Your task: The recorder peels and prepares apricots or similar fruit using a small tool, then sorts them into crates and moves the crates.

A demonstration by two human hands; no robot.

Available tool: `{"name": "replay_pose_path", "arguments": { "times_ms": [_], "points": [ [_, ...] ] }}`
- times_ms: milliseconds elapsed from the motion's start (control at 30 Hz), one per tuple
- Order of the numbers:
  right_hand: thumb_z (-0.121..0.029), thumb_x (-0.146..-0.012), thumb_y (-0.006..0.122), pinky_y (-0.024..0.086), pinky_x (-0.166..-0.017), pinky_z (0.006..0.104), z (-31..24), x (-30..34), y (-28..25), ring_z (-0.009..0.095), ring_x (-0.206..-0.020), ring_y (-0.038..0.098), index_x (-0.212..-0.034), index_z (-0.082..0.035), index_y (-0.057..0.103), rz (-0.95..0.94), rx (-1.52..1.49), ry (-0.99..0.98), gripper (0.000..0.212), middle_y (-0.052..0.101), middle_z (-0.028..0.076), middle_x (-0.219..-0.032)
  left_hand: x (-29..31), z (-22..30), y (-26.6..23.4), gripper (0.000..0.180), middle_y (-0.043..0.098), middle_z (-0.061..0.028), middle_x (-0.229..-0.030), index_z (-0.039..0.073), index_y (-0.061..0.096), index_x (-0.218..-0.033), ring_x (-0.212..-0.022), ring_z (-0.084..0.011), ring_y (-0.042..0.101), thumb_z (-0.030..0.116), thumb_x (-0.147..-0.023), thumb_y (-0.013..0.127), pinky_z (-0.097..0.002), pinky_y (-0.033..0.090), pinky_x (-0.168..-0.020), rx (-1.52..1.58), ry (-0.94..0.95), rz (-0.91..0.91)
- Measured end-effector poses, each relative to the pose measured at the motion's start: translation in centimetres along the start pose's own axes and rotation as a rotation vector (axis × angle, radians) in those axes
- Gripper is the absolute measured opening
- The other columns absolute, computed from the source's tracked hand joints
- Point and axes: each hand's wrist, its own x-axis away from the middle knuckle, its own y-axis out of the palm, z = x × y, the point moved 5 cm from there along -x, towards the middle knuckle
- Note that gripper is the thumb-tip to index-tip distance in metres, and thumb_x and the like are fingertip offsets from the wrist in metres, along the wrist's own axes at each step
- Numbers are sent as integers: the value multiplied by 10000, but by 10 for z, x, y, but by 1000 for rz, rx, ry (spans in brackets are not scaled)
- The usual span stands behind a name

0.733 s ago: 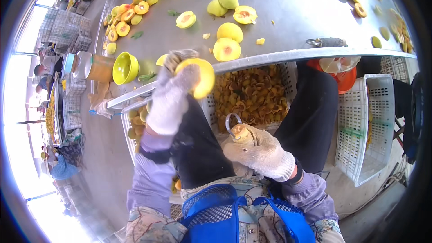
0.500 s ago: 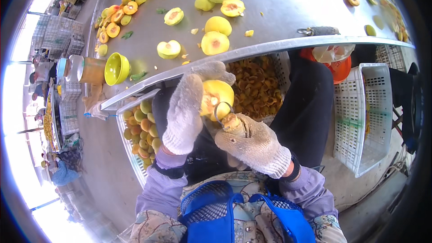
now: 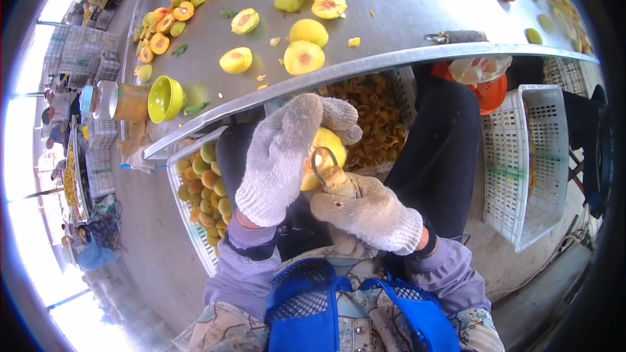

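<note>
My left hand [image 3: 277, 156], in a pale knitted glove, is wrapped around a yellow peach half [image 3: 332, 146] above my lap. In my gloved right hand [image 3: 375, 215] is a pitting tool [image 3: 338, 181] with a thick wrapped handle and a thin metal loop. The loop lies against the cut face of the peach, which is mostly hidden by the left glove and the tool. On the metal table [image 3: 391, 13] beyond sit several cut peaches, among them a peach half [image 3: 304, 57] near the edge.
Below the table, a white crate [image 3: 190, 231] holds whole peaches, and another crate [image 3: 409, 94] holds brownish scraps. An empty-looking white crate [image 3: 554, 182] stands right, near an orange bucket [image 3: 493, 94]. A green bowl [image 3: 167, 99] and a wrapped-handled tool [image 3: 460, 37] are at the table edge.
My left hand has shifted right and turned further over the peach half, covering more of it. The loop of the pitting tool stays at the fruit, and the view has shifted slightly.
</note>
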Motion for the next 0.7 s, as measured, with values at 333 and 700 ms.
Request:
{"name": "replay_pose_path", "arguments": {
  "times_ms": [333, 700],
  "points": [
    [-228, -923, 688, 394, -330, 220, -15, 12, -31, 129, -386, 545, -972, -50, 589, 356, -229, -250, 210, 595, 42, -574, 16, -34, 0, 743, 612, -118, -1206, 12, 408, -1431, -1010, -194, 625, 349, -856, 738, -287, 506, -899, 93, -113, -125],
    [-375, -903, 669, 499, -518, 245, -4, 1, -4, 94, -533, 632, -1060, -116, 594, 191, 232, -26, 311, 627, -1, -650, 8, -47, -8, 702, 609, -183, -1244, 18, 486, -1376, -1034, -282, 654, 531, -914, 614, -411, 542, -914, 607, 112, 118]
  ]
}}
